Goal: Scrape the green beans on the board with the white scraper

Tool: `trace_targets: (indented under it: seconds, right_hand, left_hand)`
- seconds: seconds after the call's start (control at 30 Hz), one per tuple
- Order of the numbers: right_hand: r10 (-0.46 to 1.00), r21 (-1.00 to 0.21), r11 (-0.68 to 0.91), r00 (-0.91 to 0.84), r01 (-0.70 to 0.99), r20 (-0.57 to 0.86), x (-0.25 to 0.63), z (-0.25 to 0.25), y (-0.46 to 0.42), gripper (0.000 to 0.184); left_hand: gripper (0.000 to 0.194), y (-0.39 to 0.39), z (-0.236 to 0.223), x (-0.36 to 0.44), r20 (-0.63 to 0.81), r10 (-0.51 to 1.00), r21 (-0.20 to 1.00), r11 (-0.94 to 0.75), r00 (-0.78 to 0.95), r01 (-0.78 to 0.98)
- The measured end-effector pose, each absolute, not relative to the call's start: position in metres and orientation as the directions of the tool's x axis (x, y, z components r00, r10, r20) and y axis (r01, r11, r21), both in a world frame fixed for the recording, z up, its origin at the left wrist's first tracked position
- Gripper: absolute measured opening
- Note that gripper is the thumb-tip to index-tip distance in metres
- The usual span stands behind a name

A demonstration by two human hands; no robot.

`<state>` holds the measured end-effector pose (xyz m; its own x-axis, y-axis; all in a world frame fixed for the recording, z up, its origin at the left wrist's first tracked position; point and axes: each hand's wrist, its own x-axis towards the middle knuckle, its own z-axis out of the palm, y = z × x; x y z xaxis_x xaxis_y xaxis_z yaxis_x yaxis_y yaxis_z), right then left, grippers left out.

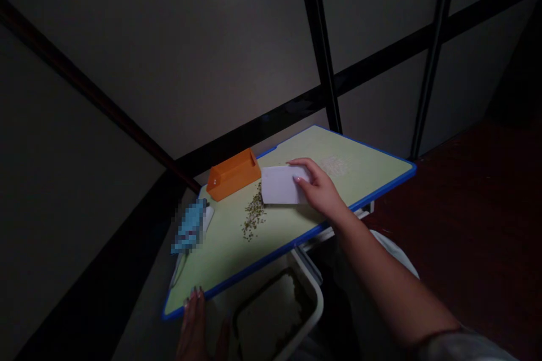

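Note:
A flat white card (280, 185) is gripped at its right end by my right hand (318, 187), thumb on its near face. The card stands over the light green tabletop (220, 271), its left edge beside a scatter of small greenish-brown bits (253, 215) that look like seeds or dried herbs. At the lower left, my left hand (195, 324) is at the table's blue rim, fingers stretched out and holding nothing; part of it is beyond the frame. Beneath the near edge, next to that hand, is a pale open bin or drawer (315, 299) with dark residue inside.
An orange open box (235, 176) stands at the table's back left edge. A blue, partly pixelated item (190, 227) lies at the left edge. Pale fine grains (334, 166) are spread right of my right hand. A panelled wall (237, 56) rises behind the table.

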<state>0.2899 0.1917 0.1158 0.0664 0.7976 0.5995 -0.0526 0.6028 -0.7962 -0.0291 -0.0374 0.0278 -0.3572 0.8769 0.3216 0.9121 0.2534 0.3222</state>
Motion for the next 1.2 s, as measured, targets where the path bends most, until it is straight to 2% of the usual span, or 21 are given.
trace_targets:
  seconds: [0.13,0.3,0.43,0.6,0.73,0.87,1.2]
  right_hand:
    - [0.86,-0.842,0.496,-0.015,-0.213,0.51,0.261,0.111,0.199,0.025]
    - [0.862,-0.86,0.417,-0.171,-0.293,0.476,0.241,0.097,0.182,0.032]
    - [0.858,-0.862,0.427,-0.176,-0.274,0.482,0.244,0.093,0.179,0.031]
    - [0.886,-0.868,0.419,-0.091,-0.268,0.456,0.245,0.088,0.182,0.03]
    - [0.87,-0.858,0.477,-0.033,-0.189,0.491,0.252,0.087,0.178,0.029]
    - [0.868,-0.87,0.481,-0.078,-0.105,0.49,0.264,0.088,0.172,0.029]
    - [0.872,-0.887,0.459,-0.163,-0.057,0.462,0.263,0.089,0.174,0.03]
  left_hand:
    - [0.067,-0.039,0.028,-0.007,0.448,0.813,0.306,0.251,-0.371,0.918]
    - [0.069,-0.043,0.032,-0.003,0.416,0.83,0.293,0.265,-0.372,0.919]
    - [0.072,-0.044,0.038,-0.009,0.34,0.856,0.311,0.288,-0.389,0.906]
    - [0.076,-0.041,0.042,-0.002,0.305,0.849,0.353,0.321,-0.432,0.879]
    - [0.076,-0.038,0.044,0.004,0.32,0.837,0.361,0.326,-0.444,0.874]
    - [0.073,-0.038,0.044,0.004,0.343,0.838,0.347,0.306,-0.424,0.887]
    - [0.074,-0.041,0.04,-0.01,0.337,0.865,0.279,0.286,-0.372,0.917]
